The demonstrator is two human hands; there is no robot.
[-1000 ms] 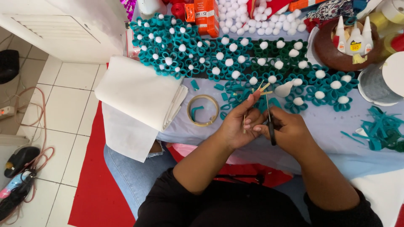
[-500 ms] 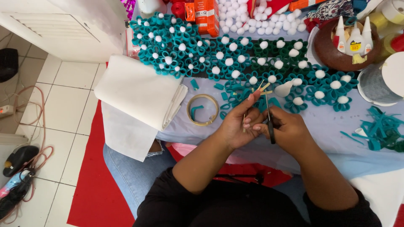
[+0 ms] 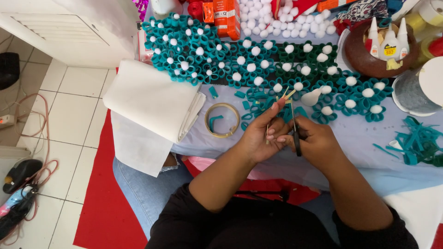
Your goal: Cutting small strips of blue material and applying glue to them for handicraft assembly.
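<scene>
Here, the biggest thing beside your hands is the folded white fabric [image 3: 152, 99], soft and flat, left of the tape ring [image 3: 222, 120], a thin tan hoop. Right of that ring, your left hand [image 3: 262, 136] pinches a slim, pale yellowish strip [image 3: 285, 95] that sticks up past the fingertips [image 3: 277, 105]. Your right hand [image 3: 314, 140] is clenched around dark-handled scissors [image 3: 295, 129], whose narrow blades point up toward the strip.

Left hand [image 3: 260, 136] pinches thin sticks [image 3: 287, 94]; right hand [image 3: 316, 143] grips scissors [image 3: 295, 133], above teal flowers [image 3: 258, 69].
</scene>
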